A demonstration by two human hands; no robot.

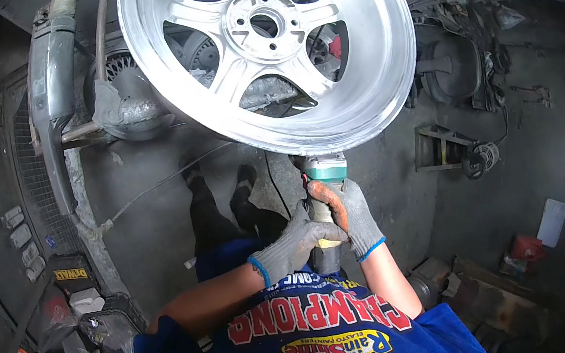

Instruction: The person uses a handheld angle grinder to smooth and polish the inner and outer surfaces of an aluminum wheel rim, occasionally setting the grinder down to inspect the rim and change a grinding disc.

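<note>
A bare-metal alloy car wheel (363, 117) with five spokes stands tilted at the top of the head view, its barrel shiny. Just below its near rim is an angle grinder (327, 170) with a teal front part, its head partly hidden behind the rim. Whether its disc touches the wheel cannot be seen. My left hand (289, 247), in a grey work glove with a blue cuff, wraps the lower part of the grinder's body. Higher up, my right hand (359, 216), gloved alike with an orange-stained finger, is closed around the body near the teal part.
A dusty metal pipe frame (82, 130) and a long grey tool body (52, 88) are at the left. More wheels (135, 89) lie behind. A small metal stand (436, 149) is at right, a tool case (72, 270) at lower left. A cable (142, 194) crosses the floor.
</note>
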